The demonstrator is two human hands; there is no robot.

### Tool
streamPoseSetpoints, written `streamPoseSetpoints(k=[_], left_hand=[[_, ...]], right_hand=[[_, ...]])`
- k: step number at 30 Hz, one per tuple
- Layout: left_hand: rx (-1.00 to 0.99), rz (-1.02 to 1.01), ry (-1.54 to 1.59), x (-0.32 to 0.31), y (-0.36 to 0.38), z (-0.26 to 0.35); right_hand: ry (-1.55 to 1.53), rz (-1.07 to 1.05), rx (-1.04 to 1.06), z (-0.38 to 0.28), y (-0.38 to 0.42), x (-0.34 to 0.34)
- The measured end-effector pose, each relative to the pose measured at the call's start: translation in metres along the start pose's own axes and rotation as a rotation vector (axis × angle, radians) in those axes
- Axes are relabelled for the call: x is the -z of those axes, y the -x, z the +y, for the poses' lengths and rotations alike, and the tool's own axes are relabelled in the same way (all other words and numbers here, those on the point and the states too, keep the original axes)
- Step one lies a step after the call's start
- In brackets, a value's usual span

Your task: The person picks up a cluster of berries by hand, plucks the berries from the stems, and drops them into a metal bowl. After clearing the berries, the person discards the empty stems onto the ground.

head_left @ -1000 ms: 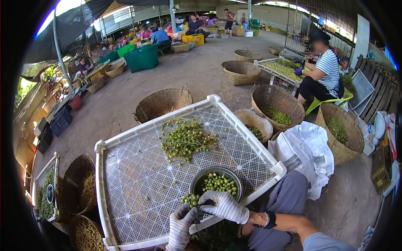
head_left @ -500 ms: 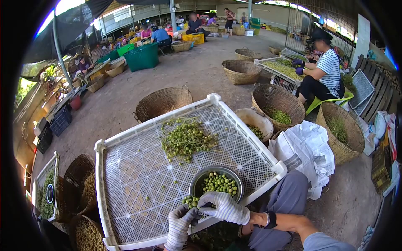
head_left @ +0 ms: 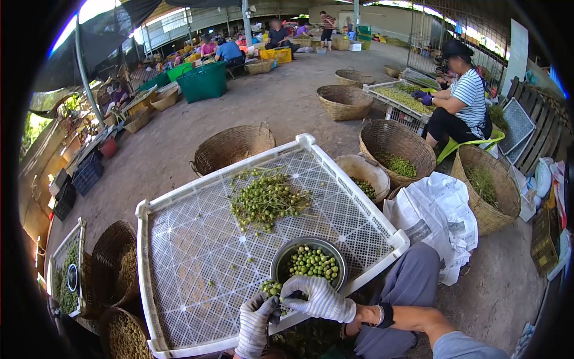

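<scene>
In my left hand (head_left: 256, 323), gloved in striped white and grey, is a small bunch of round green berries (head_left: 271, 288), at the near edge of a white mesh tray (head_left: 197, 257). My right hand (head_left: 320, 298), in a matching glove, bends over that bunch with thumb and fingers pinched together; what lies between its fingertips is hidden. Just beyond the hands a metal bowl (head_left: 342, 263) holds loose green berries (head_left: 314, 263). Farther up the tray lies a heap of green berries on thin stems (head_left: 266, 200).
Wicker baskets stand beyond the tray (head_left: 233, 146), to its right (head_left: 397, 146) and at its left (head_left: 113, 263). White sacking (head_left: 433, 218) lies beside my knee. A co-worker in a striped shirt (head_left: 469, 96) sits at another tray (head_left: 400, 99). Other people work farther back.
My fingers have shifted slightly at the bunch, and the right hand's fingertips are a little lower and closer to the left. The co-worker's hands have moved lower over their tray.
</scene>
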State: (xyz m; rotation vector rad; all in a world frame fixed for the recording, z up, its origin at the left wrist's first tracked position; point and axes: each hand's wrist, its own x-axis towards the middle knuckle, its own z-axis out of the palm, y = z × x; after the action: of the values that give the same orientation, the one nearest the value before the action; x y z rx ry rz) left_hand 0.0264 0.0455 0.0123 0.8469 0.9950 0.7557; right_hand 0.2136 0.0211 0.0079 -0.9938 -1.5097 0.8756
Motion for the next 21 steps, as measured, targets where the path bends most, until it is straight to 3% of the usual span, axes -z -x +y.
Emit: streamPoseSetpoints(k=[4,7,8,11,13,17,21], left_hand=[[-0.065,0.079,0.107,-0.002,-0.002,0.006],[-0.136,0.08,0.191,0.001,-0.006,0.007],[-0.145,0.066,0.266,0.001,-0.007,0.005],[-0.13,-0.001,0.367,0.0,-0.005,0.003],[-0.139,-0.027,0.369,-0.01,0.0,0.005],[-0.104,-0.078,0.282,-0.013,0.001,0.001],[-0.116,-0.037,0.276,-0.016,0.003,0.004]], right_hand=[[0.051,0.112,-0.083,-0.008,-0.01,0.018],[0.577,0.143,0.071,-0.002,-0.019,0.04],[0.579,0.144,0.072,-0.001,-0.019,0.04],[0.45,0.014,-0.095,-0.004,-0.016,0.036],[0.036,-0.221,-0.403,-0.019,-0.016,0.025],[-0.232,-0.168,-0.459,0.007,0.002,0.007],[-0.262,-0.184,-0.498,0.008,0.002,0.011]])
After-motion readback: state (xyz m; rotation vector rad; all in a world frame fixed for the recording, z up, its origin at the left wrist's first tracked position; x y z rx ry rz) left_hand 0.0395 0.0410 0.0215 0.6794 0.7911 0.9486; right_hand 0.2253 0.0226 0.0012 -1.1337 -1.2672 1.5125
